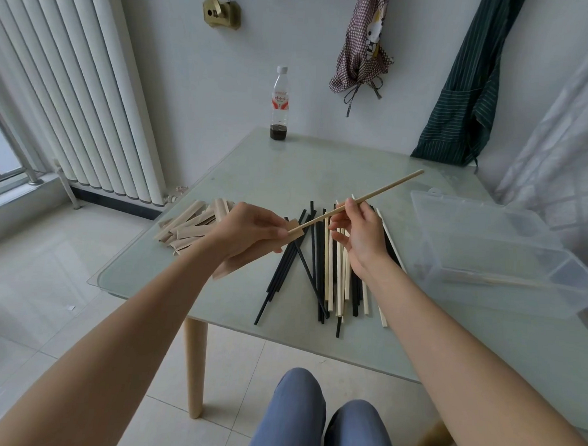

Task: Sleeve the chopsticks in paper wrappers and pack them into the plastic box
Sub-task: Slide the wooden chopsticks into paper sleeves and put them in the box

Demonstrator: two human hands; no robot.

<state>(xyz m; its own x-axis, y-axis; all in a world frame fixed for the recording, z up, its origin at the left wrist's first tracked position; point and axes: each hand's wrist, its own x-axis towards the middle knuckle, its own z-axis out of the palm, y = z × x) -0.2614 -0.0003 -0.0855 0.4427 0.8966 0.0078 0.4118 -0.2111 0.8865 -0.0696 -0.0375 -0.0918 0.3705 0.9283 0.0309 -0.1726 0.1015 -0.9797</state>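
One pale wooden chopstick (381,189), slim and slanting up to the right above a glass table (189,285), has its lower tip inside one tan paper wrapper (251,254) gripped by the left hand (248,234), the right hand (361,236) pinching its middle, over loose black and pale chopsticks (320,274), one clear plastic box (486,251) right.

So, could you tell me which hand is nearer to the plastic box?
Right. The right hand is above the loose chopsticks beside the plastic box; the left hand is farther, by the paper wrappers.
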